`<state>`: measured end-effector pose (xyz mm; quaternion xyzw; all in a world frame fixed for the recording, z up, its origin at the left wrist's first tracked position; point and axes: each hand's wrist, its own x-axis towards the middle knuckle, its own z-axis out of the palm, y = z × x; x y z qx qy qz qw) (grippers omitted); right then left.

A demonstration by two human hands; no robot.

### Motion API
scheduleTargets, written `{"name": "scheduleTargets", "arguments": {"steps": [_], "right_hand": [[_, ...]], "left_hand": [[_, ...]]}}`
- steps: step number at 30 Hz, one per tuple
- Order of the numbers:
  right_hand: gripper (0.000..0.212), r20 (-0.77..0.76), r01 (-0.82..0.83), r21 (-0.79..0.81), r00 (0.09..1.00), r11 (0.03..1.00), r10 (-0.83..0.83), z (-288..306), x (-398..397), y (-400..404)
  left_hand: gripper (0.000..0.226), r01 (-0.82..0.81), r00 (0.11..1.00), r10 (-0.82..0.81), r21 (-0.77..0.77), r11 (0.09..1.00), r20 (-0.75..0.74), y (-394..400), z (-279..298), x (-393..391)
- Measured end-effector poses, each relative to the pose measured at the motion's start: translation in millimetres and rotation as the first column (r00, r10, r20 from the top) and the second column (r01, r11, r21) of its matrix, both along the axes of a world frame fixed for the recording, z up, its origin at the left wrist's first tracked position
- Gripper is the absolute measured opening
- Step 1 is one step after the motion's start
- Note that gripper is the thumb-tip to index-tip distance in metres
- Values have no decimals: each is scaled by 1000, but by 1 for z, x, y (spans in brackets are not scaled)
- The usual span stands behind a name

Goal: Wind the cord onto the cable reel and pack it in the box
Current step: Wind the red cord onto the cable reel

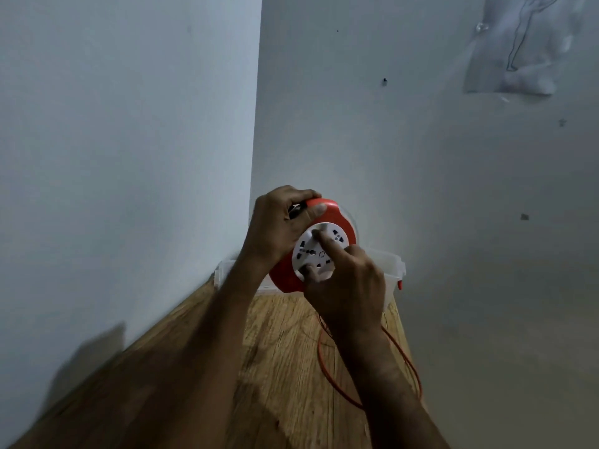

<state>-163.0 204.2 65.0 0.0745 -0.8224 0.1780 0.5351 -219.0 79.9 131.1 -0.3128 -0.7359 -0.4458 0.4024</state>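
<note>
An orange cable reel (340, 218) with a round white socket face (337, 241) is held up in the air in front of the room corner. My left hand (278, 228) grips its rim and top handle from the left. My right hand (346, 286) rests on the white face, with a forefinger and thumb pressed onto it. A thin orange cord (324, 367) hangs from the reel and loops on the wooden table (285, 351) under my right forearm. A clear plastic box (392, 267) stands on the table behind the reel, mostly hidden by it.
Two pale walls meet in a corner just behind the box. The wooden table is narrow, with its right edge near the cord loop. A plastic sheet hangs on the right wall, high up.
</note>
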Motion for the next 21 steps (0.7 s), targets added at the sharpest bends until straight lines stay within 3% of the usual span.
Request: {"name": "scheduleTargets", "arguments": {"steps": [6,9,13,15,18,19,21], "right_hand": [[55,4,-136,-402,989,905,151,6,4,-6],[60,74,-161,-659,958,735,276,7,3,-5],[47,2,-162,-953,842,257,540,17,8,-4],[49,-126,-107,-992,794,-67,595,23,14,-8],[61,-428,-8,-810,692,-586,582,28,22,-12],[63,-514,17,-713,667,-701,539,29,24,-11],[64,-622,42,-551,645,-833,444,30,26,-8]], "left_hand": [[35,25,1000,-26,-42,999,-18,16,-5,4],[36,28,999,-31,-69,997,-38,16,-4,5],[37,26,997,-32,-88,996,-71,19,-3,6],[36,24,996,-33,-100,995,-89,21,-4,6],[34,17,995,-31,-139,990,-98,24,-7,3],[34,15,995,-29,-149,989,-94,25,-9,3],[34,18,996,-31,-153,988,-84,28,-11,2]]}}
